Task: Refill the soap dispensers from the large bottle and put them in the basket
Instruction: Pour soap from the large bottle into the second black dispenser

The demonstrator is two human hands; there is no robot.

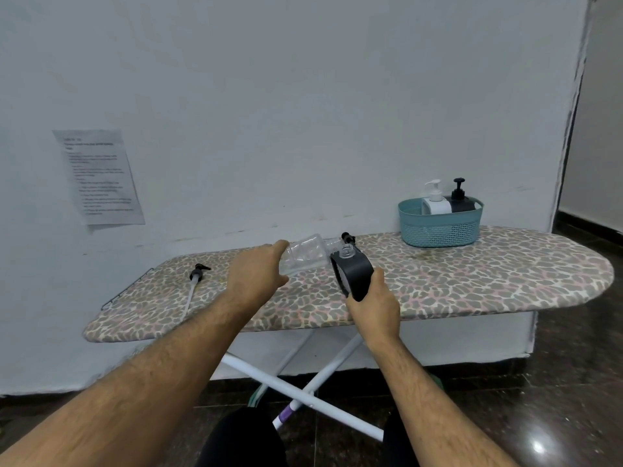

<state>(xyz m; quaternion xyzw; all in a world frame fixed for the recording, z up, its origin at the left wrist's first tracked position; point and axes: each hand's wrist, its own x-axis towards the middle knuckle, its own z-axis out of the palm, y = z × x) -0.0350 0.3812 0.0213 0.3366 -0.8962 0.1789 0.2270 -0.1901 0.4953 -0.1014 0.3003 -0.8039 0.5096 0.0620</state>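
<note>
My left hand (258, 276) grips the base of a large clear plastic bottle (308, 252), tipped on its side with its neck over the open mouth of a black dispenser (352, 273). My right hand (376, 303) holds that black dispenser from below, tilted toward the bottle, above the ironing board (472, 281). A black pump head with a white tube (197, 276) lies on the board to the left. Another small black pump part (348, 237) lies behind the bottle. A teal basket (440, 227) at the back right holds a white dispenser (435, 200) and a black dispenser (460, 197).
The leopard-print board stands on crossed white legs (303, 389) against a white wall. A printed sheet (99, 176) is taped to the wall at left. Dark glossy floor lies below and a doorway opens at the far right.
</note>
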